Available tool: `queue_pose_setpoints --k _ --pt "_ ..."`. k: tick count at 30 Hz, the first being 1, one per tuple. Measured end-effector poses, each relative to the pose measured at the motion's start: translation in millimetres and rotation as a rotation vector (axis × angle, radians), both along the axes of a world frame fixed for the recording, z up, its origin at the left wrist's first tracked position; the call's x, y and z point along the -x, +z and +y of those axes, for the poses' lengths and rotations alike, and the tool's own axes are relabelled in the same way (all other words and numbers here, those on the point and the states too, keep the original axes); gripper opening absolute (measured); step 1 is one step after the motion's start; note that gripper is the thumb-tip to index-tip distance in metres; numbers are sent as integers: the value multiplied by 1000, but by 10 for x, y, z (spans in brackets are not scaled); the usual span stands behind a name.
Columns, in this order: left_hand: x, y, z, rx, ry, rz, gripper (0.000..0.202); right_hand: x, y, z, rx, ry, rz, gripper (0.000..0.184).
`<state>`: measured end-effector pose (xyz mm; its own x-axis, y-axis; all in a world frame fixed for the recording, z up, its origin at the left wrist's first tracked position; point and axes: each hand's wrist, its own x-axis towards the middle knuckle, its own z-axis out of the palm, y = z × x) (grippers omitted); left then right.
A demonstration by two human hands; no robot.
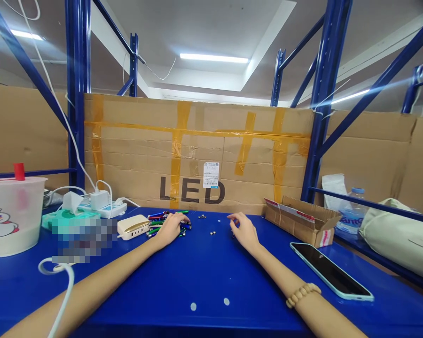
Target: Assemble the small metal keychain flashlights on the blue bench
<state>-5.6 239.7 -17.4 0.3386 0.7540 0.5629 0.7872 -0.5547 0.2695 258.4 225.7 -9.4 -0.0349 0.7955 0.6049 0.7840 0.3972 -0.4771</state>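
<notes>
Two hands: left hand and right hand rested near the far edge of the table.
Left grip: cupped over coloured metal tubes; closure could not be told.
Right grip: loosely open, near small metal beads.

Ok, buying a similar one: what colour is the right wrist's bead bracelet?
The bead bracelet is pale tan; head view.

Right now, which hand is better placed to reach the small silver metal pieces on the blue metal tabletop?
Probably the right hand: its fingertips sit beside the small silver metal pieces, while the left hand rests on the pile of slim colored metal tubes.
</notes>
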Motion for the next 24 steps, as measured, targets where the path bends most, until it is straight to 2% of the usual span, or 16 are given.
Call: queue_pose_setpoints --k 3,7,12,15,18,21,24 --pt "49 -33 43 5 -39 -68 52 62 -29 73 -41 37 -16 22" --pt "88 -48 60 75 53 -23 51 105 -46 164 -53 82 -18 23" --pt "143 -24 84 135 51 11 24 82 -21 211 -87 108 26 24" --pt "149 10 106 157 44 -28 17 67 -23 221 -94 116 46 25" --pt "126 67 109 184 23 -253 13 66 -40 216 -104 131 48 25" --pt "108 171 80 228 14 -667 18 67 -43 191 -109 130 50 23" --pt "114 298 19 307 -75 -998 23 52 -15 157 -111 118 46 24"
